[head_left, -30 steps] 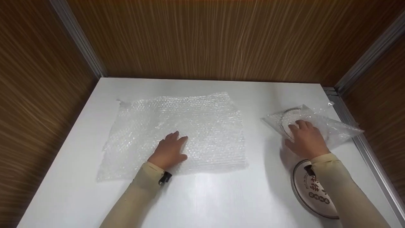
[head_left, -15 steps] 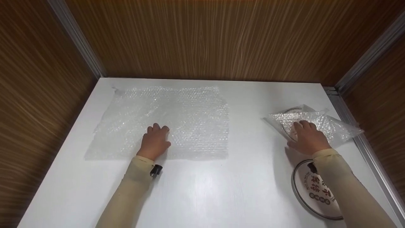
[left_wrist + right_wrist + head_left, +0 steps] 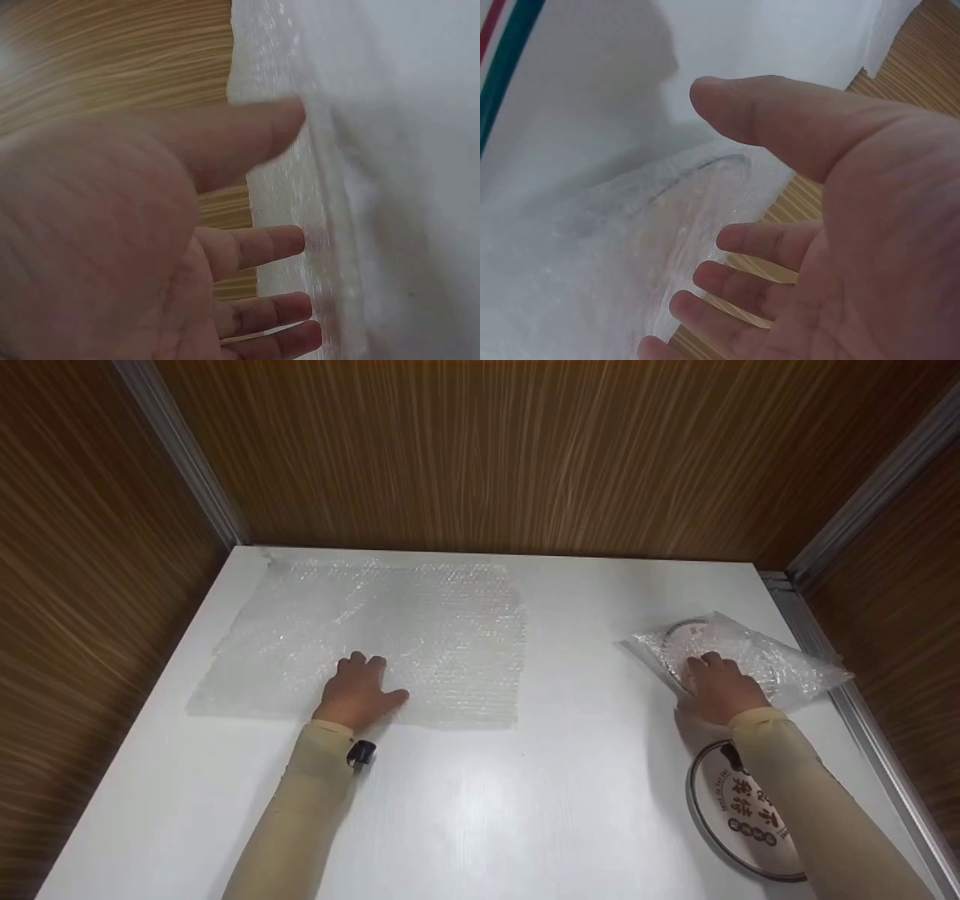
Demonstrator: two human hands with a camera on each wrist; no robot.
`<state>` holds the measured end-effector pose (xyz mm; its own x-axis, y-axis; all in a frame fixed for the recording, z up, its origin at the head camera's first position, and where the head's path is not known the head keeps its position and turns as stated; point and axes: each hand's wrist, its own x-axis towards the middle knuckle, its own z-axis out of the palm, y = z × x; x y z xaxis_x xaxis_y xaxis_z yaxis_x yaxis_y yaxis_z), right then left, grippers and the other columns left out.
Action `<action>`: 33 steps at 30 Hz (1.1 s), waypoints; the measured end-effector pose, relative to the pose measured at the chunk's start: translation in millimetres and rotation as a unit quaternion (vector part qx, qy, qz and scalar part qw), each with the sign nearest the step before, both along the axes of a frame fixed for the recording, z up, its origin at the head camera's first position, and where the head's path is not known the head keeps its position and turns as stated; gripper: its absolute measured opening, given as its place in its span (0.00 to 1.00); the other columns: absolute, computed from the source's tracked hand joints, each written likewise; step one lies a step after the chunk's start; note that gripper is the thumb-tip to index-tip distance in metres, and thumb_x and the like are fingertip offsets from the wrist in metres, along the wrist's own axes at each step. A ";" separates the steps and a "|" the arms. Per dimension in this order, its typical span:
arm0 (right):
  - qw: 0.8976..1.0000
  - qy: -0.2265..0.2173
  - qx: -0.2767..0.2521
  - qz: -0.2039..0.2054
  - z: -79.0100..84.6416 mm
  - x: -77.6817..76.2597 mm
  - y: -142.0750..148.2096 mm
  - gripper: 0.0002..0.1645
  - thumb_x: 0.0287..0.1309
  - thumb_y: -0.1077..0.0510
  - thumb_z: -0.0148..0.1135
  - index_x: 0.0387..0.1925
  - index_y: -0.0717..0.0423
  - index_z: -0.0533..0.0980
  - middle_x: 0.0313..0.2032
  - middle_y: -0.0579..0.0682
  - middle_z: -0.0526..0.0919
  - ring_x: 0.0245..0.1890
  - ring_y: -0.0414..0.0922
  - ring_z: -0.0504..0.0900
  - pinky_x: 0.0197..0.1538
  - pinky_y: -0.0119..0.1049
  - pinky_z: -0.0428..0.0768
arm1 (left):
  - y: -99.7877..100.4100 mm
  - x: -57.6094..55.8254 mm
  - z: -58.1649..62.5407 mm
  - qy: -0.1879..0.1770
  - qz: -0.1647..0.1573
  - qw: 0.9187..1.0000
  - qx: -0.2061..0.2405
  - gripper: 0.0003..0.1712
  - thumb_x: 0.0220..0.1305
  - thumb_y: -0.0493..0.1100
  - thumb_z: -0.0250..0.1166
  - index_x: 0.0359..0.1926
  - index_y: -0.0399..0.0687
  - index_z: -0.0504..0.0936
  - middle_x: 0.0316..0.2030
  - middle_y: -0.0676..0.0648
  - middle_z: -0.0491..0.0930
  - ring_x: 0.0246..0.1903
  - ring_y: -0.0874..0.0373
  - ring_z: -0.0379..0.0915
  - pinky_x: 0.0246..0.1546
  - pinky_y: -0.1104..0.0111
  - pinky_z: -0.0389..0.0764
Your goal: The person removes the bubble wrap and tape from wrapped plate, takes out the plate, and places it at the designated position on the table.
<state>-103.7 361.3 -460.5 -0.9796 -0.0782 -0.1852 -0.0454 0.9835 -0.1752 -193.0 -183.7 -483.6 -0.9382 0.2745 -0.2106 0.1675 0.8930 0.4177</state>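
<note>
A sheet of bubble wrap (image 3: 435,645) lies flat on the white table, left of centre. My left hand (image 3: 356,694) rests on its near part, thumb spread away from the fingers; in the left wrist view the fingertips (image 3: 285,241) touch the clear film. At the right, a round printed plate (image 3: 686,634) is wrapped in bubble wrap (image 3: 802,664), whose pointed corners stick out to both sides. On top of this bundle sits my right hand (image 3: 721,690), its fingers extended over the wrap. A second round plate (image 3: 739,802) with dark lettering lies nearer, partly hidden under the right forearm.
Wood-grain panels (image 3: 480,457) enclose the white table (image 3: 480,817) at the back and both sides. A metal rail (image 3: 870,727) runs along the right edge. Each wrist carries a small black camera, such as the one on the left sleeve (image 3: 361,752).
My left hand has slid the flat bubble wrap sheet leftward and away toward the back panel. The right hand stays on the wrapped plate, with the film over it shifting slightly.
</note>
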 end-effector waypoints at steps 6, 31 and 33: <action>0.999 -0.030 -0.019 0.004 0.6 -7.4 9.7 0.38 0.57 0.53 0.65 0.62 0.74 0.67 0.60 0.79 0.67 0.57 0.77 0.69 0.51 0.75 0.74 | 2.2 2.3 -1.0 -0.038 0.021 0.999 -0.003 0.62 0.57 0.70 0.69 0.78 0.35 0.57 0.75 0.26 0.53 0.74 0.28 0.49 0.70 0.37 0.60; 0.998 -0.031 0.004 0.056 -1.4 -24.1 23.3 0.16 0.59 0.60 0.66 0.44 0.67 0.77 0.40 0.64 0.76 0.39 0.63 0.78 0.44 0.64 0.80 | 10.6 -5.0 -0.5 0.034 0.018 0.998 0.043 0.55 0.70 0.66 0.62 0.82 0.39 0.49 0.77 0.25 0.49 0.78 0.29 0.34 0.76 0.38 0.36; 0.998 -0.030 0.006 0.050 -2.5 -24.0 27.2 0.17 0.57 0.58 0.69 0.44 0.65 0.77 0.41 0.63 0.77 0.39 0.63 0.79 0.43 0.63 0.80 | 17.6 -3.2 6.1 0.051 0.009 0.997 0.053 0.54 0.70 0.65 0.63 0.81 0.40 0.51 0.76 0.27 0.53 0.78 0.30 0.37 0.77 0.41 0.39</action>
<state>-127.7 388.4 -463.0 -0.9545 -0.1715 -0.2442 -0.1326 0.9769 -0.1679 -196.3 -166.1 -477.4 -0.9585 0.2721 -0.0848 0.1974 0.8486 0.4908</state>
